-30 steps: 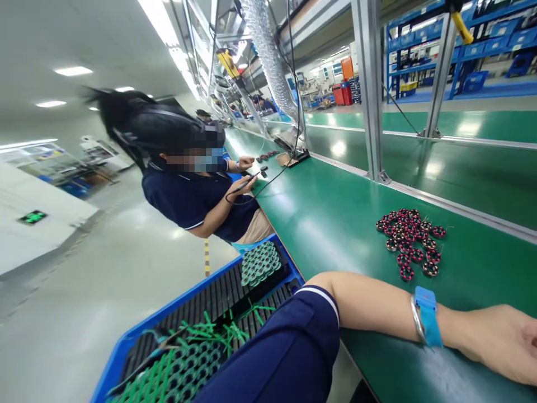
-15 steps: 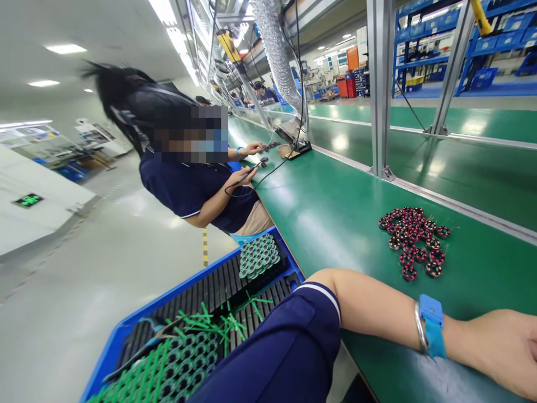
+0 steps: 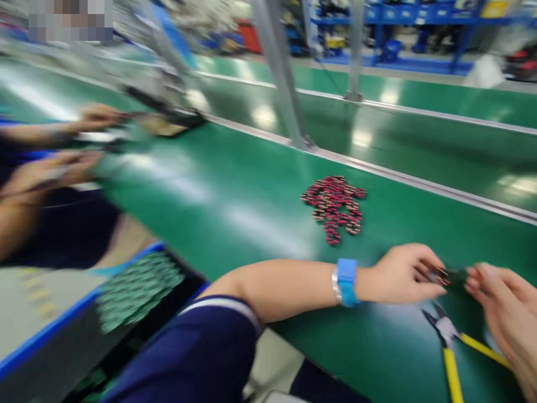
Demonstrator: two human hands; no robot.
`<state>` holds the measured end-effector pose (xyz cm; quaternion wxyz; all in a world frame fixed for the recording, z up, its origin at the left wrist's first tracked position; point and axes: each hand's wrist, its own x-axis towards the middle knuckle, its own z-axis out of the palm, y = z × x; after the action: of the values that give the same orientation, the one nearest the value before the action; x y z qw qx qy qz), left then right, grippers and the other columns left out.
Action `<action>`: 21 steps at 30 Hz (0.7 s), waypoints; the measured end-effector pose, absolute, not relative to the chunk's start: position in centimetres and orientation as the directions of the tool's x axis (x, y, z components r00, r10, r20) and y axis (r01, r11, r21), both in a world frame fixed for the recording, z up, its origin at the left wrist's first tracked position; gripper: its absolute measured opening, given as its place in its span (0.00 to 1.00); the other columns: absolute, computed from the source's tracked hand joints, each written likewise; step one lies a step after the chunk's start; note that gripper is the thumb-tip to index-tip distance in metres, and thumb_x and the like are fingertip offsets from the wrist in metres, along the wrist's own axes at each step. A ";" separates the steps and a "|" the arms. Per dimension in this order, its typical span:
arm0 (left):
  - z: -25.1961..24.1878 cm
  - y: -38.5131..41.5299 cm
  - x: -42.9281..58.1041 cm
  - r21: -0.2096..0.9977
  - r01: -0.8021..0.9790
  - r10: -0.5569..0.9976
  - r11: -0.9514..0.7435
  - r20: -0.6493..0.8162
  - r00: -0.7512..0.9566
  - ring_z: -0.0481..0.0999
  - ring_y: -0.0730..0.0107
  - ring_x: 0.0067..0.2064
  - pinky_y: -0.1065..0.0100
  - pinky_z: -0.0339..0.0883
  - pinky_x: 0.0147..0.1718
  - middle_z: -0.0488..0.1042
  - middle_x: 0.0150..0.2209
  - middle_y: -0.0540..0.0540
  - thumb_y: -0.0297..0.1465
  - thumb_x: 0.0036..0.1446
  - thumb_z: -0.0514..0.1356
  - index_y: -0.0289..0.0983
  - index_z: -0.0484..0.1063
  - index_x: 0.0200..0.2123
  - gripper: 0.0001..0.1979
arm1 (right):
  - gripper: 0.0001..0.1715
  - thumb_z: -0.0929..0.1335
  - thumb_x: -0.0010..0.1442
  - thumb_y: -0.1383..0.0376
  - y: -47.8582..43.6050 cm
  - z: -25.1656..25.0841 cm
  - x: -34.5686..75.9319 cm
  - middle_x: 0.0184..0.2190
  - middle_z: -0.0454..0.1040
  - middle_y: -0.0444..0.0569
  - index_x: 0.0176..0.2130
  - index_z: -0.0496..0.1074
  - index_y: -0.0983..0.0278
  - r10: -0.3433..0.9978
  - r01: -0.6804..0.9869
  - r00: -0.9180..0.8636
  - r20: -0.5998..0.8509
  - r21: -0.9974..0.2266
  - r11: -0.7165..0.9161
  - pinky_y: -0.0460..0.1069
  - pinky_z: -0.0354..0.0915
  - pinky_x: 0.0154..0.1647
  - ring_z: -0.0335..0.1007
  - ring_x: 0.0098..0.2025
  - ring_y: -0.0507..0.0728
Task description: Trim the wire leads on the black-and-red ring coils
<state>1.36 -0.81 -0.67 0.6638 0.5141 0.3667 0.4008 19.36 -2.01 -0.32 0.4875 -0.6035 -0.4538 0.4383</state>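
My left hand (image 3: 405, 274), a blue wrist strap on its wrist, is closed round a small copper-wound motor stator (image 3: 440, 275). To its right, my right hand (image 3: 503, 294) has thumb and fingers pinched together close to the stator; blur hides what is between them. Below both hands, cutting pliers (image 3: 447, 330) with yellow handles lie on the green table, jaws apart and pointing away from me. Beyond my left forearm is a pile of stators (image 3: 334, 204) with red and copper windings.
At lower left, a blue-edged tray (image 3: 79, 313) holds stacked green ring-shaped parts (image 3: 136, 288). A co-worker's hands (image 3: 98, 120) work at the far left of the table. A metal post (image 3: 279, 73) rises from the table's rail. Blue shelves (image 3: 403, 22) stand behind.
The view has swung right and down, bringing my right hand, the pliers and the held stator into sight. The pile and the co-worker now appear further left.
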 end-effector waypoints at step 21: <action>0.6 -0.4 1.0 0.995 0.075 0.903 -0.073 0.034 0.429 0.75 0.74 0.34 0.70 0.73 0.38 0.72 0.32 0.49 0.25 0.49 0.64 0.34 0.67 0.33 0.08 | 0.15 0.75 0.46 0.56 -1.4 2.0 17.0 0.25 0.76 0.47 0.27 0.75 0.65 0.979 0.026 -0.022 -0.204 -0.979 -0.204 0.48 0.67 0.32 0.71 0.29 0.54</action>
<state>1.02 -0.38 0.64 0.5606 0.6327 0.3863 0.3690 16.98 -1.43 2.04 0.4340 -0.5482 -0.4579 0.5490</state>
